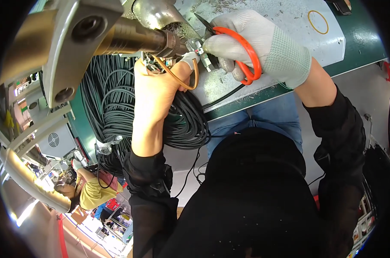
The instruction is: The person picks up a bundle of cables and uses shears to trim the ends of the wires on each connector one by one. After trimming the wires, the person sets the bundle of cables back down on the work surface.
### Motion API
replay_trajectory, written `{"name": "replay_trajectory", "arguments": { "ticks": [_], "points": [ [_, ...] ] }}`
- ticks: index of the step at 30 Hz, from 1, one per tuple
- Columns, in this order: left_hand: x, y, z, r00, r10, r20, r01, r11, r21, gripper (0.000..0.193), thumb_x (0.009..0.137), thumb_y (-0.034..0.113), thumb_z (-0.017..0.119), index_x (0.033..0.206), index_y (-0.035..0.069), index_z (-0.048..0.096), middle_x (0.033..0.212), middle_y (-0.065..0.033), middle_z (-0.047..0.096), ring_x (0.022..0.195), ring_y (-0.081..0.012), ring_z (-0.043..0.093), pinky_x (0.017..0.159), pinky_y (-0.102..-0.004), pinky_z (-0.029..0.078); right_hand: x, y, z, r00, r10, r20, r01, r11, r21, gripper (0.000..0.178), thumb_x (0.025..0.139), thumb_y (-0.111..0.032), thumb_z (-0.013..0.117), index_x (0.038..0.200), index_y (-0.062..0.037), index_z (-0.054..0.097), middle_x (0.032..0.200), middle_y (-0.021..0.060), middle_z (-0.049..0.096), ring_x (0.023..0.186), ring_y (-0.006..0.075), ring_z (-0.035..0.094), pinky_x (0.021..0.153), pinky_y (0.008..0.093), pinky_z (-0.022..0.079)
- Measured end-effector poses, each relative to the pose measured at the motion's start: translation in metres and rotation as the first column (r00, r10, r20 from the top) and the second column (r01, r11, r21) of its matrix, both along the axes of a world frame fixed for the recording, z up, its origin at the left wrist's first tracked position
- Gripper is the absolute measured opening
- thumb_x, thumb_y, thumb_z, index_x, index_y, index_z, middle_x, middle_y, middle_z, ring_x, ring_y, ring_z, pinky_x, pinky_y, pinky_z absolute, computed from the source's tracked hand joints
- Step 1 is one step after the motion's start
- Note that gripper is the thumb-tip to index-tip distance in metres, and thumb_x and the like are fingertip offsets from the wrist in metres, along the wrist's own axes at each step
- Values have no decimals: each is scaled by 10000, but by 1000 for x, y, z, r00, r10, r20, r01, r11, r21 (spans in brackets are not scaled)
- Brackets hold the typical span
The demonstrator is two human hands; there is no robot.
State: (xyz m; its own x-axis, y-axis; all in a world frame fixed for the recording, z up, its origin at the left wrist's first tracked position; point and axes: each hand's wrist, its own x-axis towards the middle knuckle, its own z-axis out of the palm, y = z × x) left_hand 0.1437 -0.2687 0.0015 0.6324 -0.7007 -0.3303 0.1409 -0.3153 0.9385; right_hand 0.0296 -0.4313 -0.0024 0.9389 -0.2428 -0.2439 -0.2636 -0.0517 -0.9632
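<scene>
While the right hand (260,38) grips scissors (257,64), cables (117,103) overhang the table edge (354,64).

Cable coils (113,94): to your left. Scissors (256,60): in your right hand (251,32). Ring (327,26): on sheet (319,49), right of scissors.

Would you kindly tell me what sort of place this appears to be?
Likely a factory workshop handling cables: a big bundle of black cables lies at the green bench, the gloved right hand holds red-handled scissors, and a co-worker in yellow is in the background.
</scene>
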Motion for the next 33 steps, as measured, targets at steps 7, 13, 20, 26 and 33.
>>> {"name": "replay_trajectory", "arguments": {
  "ticks": [7, 13, 20, 26, 33],
  "points": [
    [-2, 5, -6, 996, 13, 85, -8, 998, -59, 72, 697, -4, 643, 676, 19, 579, 548, 18, 524, 469, -54, 468, 466, -204, 383, 14, -12, -30, 638, 504, 582, 155, 656, -738, 232, 867, -213, 593, 786, 4, 583, 542, 52, 553, 423, 113, 536, 396, 226, 418],
    [-4, 5, -11, 988, 14, 157, 1, 996, -92, 92, 704, 17, 662, 761, 11, 590, 650, 27, 569, 547, -36, 481, 504, -191, 389, 3, 1, -4, 989, 44, 140, -52, 997, 60, 234, 851, -212, 620, 773, 7, 593, 529, 57, 546, 424, 115, 537, 391, 233, 419],
    [-3, 11, -16, 989, -2, 151, 14, 996, -84, 194, 721, 78, 715, 867, 5, 609, 738, 20, 600, 623, -42, 520, 561, -193, 419, 5, -3, -9, 997, 53, 47, -61, 982, 178, 258, 850, -222, 622, 733, 5, 586, 523, 57, 541, 424, 116, 537, 392, 236, 423],
    [-10, 13, -16, 988, 61, 145, -42, 990, -134, 267, 737, 138, 758, 924, 4, 622, 796, 0, 617, 689, -72, 564, 640, -217, 467, 8, -3, -22, 984, 100, 148, -118, 986, 119, 250, 842, -211, 621, 717, 2, 578, 517, 50, 530, 417, 123, 539, 387, 238, 421],
    [-10, 11, -14, 974, 18, 226, 5, 995, -101, 148, 784, 30, 652, 865, 23, 529, 657, -12, 510, 515, -93, 466, 477, -239, 379, 6, -1, -10, 996, 63, 64, -76, 969, 235, 255, 839, -205, 614, 698, 3, 573, 523, 60, 537, 420, 129, 541, 389, 246, 423]
  ]
}}
